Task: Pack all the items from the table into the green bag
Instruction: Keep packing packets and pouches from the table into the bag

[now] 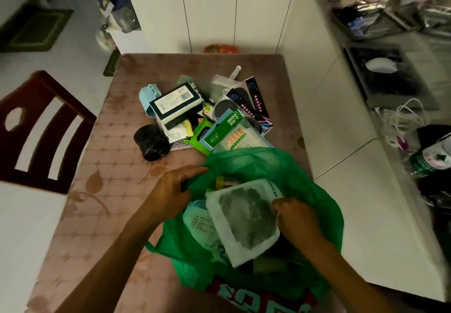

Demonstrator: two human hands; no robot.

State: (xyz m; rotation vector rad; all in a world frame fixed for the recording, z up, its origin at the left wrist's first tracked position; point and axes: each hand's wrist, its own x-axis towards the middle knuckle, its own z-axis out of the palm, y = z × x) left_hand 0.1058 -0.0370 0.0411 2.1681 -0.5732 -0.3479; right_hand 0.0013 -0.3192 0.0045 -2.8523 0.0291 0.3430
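Green bag (305,178) at the table's (97,190) near edge; left hand (170,188) grips its rim, right hand (296,217) pinches a white packet (244,217) inside; printed labels too blurred to read

Home kitchen: stove (390,75), white cabinets (212,7), dining table (97,166).

I see a pink patterned table (102,166) carrying a pile of packets (219,112), a black roll (151,142) and the green bag (305,178).

2 bare forearms reach in from below; the left hand (170,188) and right hand (296,217) show no sleeves, rings or watch
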